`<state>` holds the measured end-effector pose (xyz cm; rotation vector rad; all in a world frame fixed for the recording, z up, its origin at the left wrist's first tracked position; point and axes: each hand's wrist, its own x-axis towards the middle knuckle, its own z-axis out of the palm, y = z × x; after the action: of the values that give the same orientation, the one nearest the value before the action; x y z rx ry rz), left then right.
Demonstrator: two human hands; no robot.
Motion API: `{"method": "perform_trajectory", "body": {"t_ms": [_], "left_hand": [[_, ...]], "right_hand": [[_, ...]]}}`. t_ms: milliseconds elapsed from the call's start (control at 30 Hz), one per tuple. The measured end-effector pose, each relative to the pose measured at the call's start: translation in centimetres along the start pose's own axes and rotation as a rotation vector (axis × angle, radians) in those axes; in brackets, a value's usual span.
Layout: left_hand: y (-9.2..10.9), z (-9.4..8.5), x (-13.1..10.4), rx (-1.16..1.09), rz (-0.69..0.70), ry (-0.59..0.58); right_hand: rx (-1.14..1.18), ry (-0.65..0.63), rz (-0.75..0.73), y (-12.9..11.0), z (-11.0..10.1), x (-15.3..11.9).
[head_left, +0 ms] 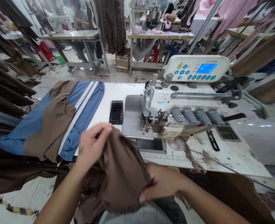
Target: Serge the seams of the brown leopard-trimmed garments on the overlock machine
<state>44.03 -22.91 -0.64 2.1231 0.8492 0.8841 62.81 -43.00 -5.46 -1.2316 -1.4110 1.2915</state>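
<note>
A piece of brown fabric (123,174) is stretched between both my hands, just in front of the sewing table. My left hand (94,141) pinches its upper edge near the table's front. Lower down, my right hand (162,183) grips the frayed bottom edge. The white overlock sewing machine (174,105) stands right behind the fabric, its presser foot and needle (148,126) a short way beyond my left hand's fingers.
A blue and brown garment pile (58,121) lies on the white table (109,93) at left, beside a dark phone (116,112). The machine's control panel (198,68) sits behind it. Dark brown garments (6,87) hang at far left. Other people sit at sewing tables (158,34) farther back.
</note>
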Motion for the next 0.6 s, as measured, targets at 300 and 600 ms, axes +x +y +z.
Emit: {"method": "perform_trajectory", "body": {"t_ms": [300, 600], "left_hand": [[0.2, 7.2, -1.9, 0.189, 0.411, -0.238], [1.9, 5.7, -0.6, -0.063, 0.301, -0.151]], "right_hand": [[0.117, 0.853, -0.006, 5.5, 0.7, 2.6], [-0.167, 0.94, -0.176, 5.4, 0.7, -0.9]]}}
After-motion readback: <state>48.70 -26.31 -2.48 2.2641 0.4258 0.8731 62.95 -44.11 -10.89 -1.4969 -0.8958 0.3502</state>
